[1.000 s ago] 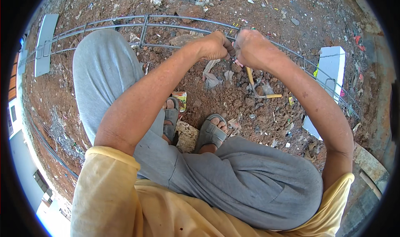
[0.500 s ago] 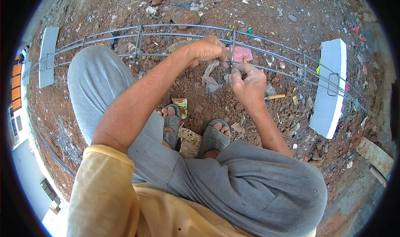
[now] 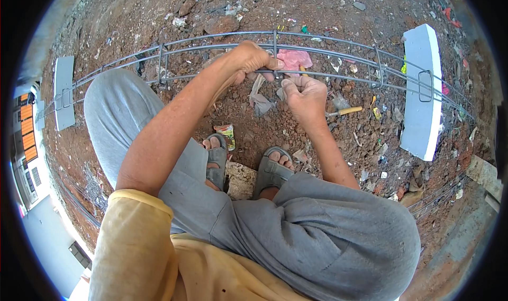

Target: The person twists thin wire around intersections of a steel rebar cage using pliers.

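A long cage of thin steel rebar (image 3: 344, 77), with square stirrups along it, spans the view from left to right in front of me. My left hand (image 3: 254, 59) is closed around the near bar beside a middle stirrup (image 3: 275, 42), thumb above and fingers below. Just right of it, my right hand (image 3: 308, 93) has its fingers curled, the thumb and forefinger pinched close to that joint. A tan tip (image 3: 302, 69) shows beyond the right fingers; what they grip is mostly hidden. A yellow-handled tool (image 3: 349, 111) lies on the soil by the right wrist.
A pale block (image 3: 420, 102) stands under the cage's right end, another grey block (image 3: 64, 92) under its left. Pink plastic (image 3: 294, 60) and scattered litter lie on the rough reddish soil. My sandalled feet (image 3: 272, 168) are below the cage. Boards (image 3: 486, 175) lie at right.
The view has shifted, so the cage and blocks sit differently in it. My right hand has drawn slightly away from the left; both stay at the same stirrup joint.
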### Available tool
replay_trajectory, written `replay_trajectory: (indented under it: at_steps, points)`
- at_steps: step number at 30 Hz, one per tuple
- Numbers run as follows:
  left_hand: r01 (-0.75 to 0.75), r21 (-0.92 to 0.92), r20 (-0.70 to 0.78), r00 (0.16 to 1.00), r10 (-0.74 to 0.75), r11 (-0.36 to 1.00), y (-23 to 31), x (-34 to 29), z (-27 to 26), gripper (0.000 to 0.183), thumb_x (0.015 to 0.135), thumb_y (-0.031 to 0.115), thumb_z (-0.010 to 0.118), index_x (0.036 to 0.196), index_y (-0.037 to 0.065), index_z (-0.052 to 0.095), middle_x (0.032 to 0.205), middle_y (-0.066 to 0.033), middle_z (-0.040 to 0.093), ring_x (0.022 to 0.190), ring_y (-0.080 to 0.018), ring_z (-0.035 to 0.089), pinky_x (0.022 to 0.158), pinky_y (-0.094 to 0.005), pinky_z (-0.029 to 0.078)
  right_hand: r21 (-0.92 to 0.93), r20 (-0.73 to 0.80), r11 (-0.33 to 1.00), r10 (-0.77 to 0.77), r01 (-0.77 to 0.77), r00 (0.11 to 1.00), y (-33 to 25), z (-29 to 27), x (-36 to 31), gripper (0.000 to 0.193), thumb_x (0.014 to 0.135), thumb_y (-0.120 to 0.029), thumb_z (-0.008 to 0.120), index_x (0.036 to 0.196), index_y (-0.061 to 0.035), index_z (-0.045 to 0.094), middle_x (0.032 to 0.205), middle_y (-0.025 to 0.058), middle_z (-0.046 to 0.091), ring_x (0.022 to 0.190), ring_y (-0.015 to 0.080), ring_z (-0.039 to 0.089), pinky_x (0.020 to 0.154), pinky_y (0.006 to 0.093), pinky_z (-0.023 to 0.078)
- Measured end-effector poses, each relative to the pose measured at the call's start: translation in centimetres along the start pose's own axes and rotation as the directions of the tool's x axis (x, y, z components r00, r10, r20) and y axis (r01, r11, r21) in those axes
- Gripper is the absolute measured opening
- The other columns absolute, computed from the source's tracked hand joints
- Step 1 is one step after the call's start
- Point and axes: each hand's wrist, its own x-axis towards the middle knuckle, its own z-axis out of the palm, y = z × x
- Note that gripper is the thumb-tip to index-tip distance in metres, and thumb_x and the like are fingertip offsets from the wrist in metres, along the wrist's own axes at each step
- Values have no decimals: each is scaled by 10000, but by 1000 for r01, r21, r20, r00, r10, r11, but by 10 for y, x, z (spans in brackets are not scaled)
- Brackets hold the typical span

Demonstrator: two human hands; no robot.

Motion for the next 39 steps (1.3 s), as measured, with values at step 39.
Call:
replay_trajectory:
  at_steps: [39]
  points:
    - [46,-30,145,989,-41,998,0,-7,-2,241,910,310,835,978,89,769,835,-115,778,559,-94,427,487,-259,259,-445,568,327,-617,833,546,-47,-30,76,74,820,-4,674,788,-33,733,977,153,762,891,411,721,828,495,572]
